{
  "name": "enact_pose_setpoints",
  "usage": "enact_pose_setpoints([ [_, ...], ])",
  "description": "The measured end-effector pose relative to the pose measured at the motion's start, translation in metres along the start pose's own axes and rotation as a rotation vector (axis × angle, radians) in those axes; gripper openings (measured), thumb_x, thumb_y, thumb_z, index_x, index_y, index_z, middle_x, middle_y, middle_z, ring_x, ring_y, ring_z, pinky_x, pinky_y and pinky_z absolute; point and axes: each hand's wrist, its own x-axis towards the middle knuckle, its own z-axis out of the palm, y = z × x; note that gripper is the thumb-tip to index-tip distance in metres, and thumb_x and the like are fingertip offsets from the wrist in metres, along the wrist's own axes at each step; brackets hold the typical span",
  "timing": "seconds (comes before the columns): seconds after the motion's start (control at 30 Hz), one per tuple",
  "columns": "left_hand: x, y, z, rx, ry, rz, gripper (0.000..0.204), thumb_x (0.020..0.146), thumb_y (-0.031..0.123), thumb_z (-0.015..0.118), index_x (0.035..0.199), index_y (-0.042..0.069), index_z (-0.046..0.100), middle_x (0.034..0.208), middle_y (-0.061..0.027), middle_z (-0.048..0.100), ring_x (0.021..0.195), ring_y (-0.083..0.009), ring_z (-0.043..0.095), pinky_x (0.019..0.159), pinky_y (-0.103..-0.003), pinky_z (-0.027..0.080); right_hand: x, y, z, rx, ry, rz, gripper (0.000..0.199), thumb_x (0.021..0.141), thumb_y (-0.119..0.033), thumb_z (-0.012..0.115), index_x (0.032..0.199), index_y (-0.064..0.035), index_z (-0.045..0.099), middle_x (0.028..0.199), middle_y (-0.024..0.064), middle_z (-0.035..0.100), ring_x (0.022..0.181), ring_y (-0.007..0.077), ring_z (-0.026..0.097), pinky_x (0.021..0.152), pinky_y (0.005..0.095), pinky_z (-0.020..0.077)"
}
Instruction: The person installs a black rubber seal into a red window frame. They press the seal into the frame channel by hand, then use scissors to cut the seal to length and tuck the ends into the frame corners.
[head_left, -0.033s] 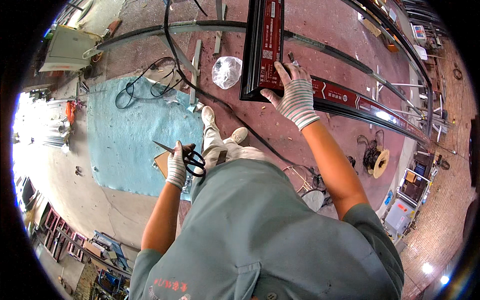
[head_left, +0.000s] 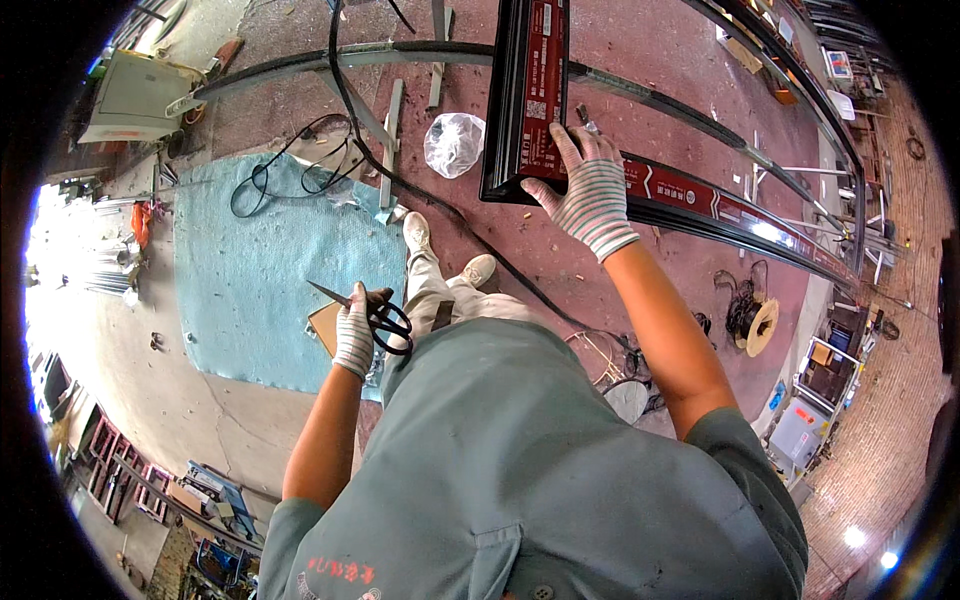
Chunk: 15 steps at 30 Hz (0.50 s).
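My left hand (head_left: pixel 353 335), in a striped knit glove, is closed around a pair of black-handled scissors (head_left: pixel 391 326). Their blades point up and to the left, over the blue sheet. On the corner of a black frame (head_left: pixel 510 185) with red printed film (head_left: pixel 540 60) rests my right hand (head_left: pixel 585 190), gloved the same way. Its thumb lies by the corner's near edge, and the fingers reach across the profile toward the inner side. One bar of the frame runs away from me; the other stretches off to the right.
A blue padded sheet (head_left: pixel 270 270) covers the floor at left. Black cable (head_left: pixel 440 200) crosses the reddish floor by my shoes (head_left: pixel 418 232). Beyond lies a crumpled clear plastic bag (head_left: pixel 454 145). A dark rail (head_left: pixel 300 67) spans behind the frame, and a spool (head_left: pixel 762 326) sits at right.
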Motion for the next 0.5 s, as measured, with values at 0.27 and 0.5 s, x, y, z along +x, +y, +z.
enact_pose_setpoints([
  [0.27,0.004,0.018,0.015,0.066,-0.101,0.046,0.045,0.103,0.044,0.056,0.082,0.006,0.067,0.098,-0.0144,0.073,0.095,-0.0224,0.067,0.090,-0.039,0.052,0.011,-0.011,-0.005,0.028,-0.098,0.101,0.108,0.078,-0.066,0.071,0.155,-0.0039,0.028,0.138,0.0238,0.050,0.128,0.0425,0.046,0.118,0.0558,0.0249],
  [0.5,0.011,0.027,0.013,0.099,-0.134,0.099,0.047,0.103,0.045,0.055,0.082,0.005,0.067,0.097,-0.0143,0.074,0.094,-0.0221,0.068,0.083,-0.035,0.052,0.010,-0.012,-0.003,-0.024,-0.094,0.041,0.102,0.082,-0.061,0.069,0.156,-0.0031,0.029,0.134,0.0293,0.048,0.126,0.0455,0.045,0.115,0.0593,0.0252],
])
